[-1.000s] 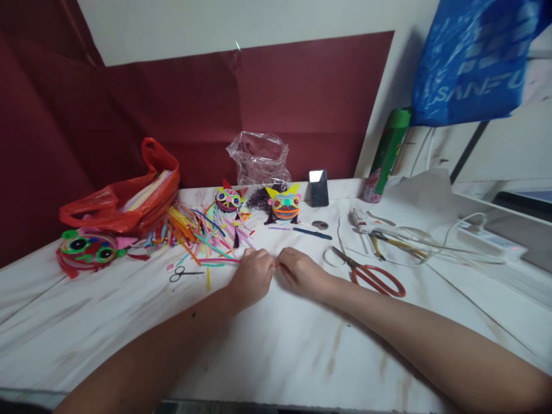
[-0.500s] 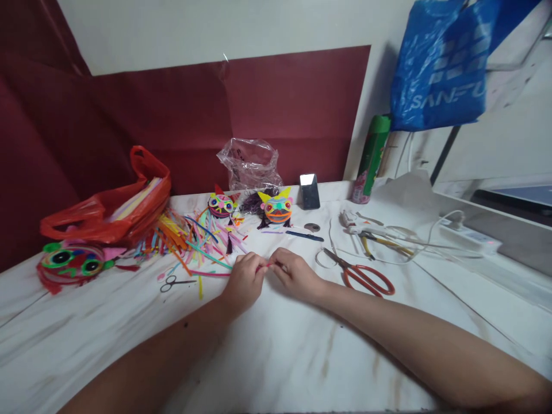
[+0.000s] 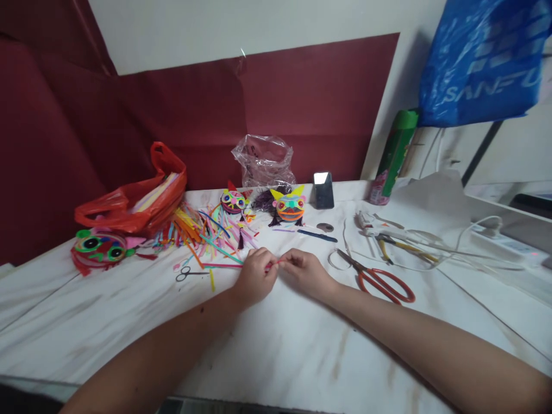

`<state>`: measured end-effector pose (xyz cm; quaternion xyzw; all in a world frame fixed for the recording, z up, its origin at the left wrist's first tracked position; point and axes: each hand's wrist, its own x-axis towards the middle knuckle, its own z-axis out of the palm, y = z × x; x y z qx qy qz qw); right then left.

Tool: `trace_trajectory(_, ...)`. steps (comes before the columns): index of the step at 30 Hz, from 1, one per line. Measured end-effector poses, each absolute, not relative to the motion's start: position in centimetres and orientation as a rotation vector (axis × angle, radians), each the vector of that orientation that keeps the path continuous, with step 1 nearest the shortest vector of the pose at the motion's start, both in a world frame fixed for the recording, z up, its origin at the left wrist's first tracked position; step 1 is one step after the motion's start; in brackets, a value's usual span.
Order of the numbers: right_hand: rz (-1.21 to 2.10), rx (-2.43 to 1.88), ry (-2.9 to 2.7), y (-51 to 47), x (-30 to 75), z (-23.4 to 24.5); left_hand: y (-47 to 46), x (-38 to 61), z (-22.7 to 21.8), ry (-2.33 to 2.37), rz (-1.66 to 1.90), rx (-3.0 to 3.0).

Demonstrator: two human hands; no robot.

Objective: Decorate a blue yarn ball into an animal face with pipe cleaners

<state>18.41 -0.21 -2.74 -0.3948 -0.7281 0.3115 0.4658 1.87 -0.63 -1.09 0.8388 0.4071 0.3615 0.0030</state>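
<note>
Close together above the marble-patterned table, my left hand (image 3: 257,277) and my right hand (image 3: 307,275) both pinch a thin pink-red pipe cleaner (image 3: 280,261). Most of it is hidden by the fingers. Left of my left hand lies another pink pipe cleaner (image 3: 223,265), beside a pile of colourful pipe cleaners (image 3: 190,227). Small scissors (image 3: 186,274) rest on the table further left. To the right of my right hand are large scissors with red-orange handles (image 3: 383,283). Two small decorated animal heads (image 3: 290,205) stand behind my hands, and a larger green-eyed one (image 3: 101,248) sits at the left.
A red plastic bag (image 3: 129,204) stands behind the pile. A clear bag (image 3: 264,161), a phone-like device (image 3: 323,191) and a green spray can (image 3: 394,158) are along the back. Pliers (image 3: 407,248), a glue gun (image 3: 366,221) and cables lie at right.
The view has shifted, so everything appears further right and the table's front edge shows. Both hands keep their pinch, with slightly more of the pink pipe cleaner visible between them.
</note>
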Motion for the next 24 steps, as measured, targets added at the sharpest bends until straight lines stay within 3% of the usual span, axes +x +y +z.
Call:
trace_trajectory(8, 0.272, -0.857, -2.221, -0.6, 19.2, -2.4, -0.5, 2.1, -2.4, 1.341, 0.78, 2.708)
trace_trajectory(11, 0.3, -0.908, -2.229, -0.4, 19.2, -2.7, -0.5, 2.2, -2.5, 1.339, 0.788, 2.662)
trace_trajectory(17, 0.658, -0.999, -1.864, -0.1, 18.6, -2.9, -0.4, 2.2, -1.7, 1.325, 1.093, 2.444)
trace_trajectory(24, 0.21, -0.901, -2.202, 0.1, 18.8, -2.9, 0.5, 1.7, -3.1, 1.334, 0.868, 2.694)
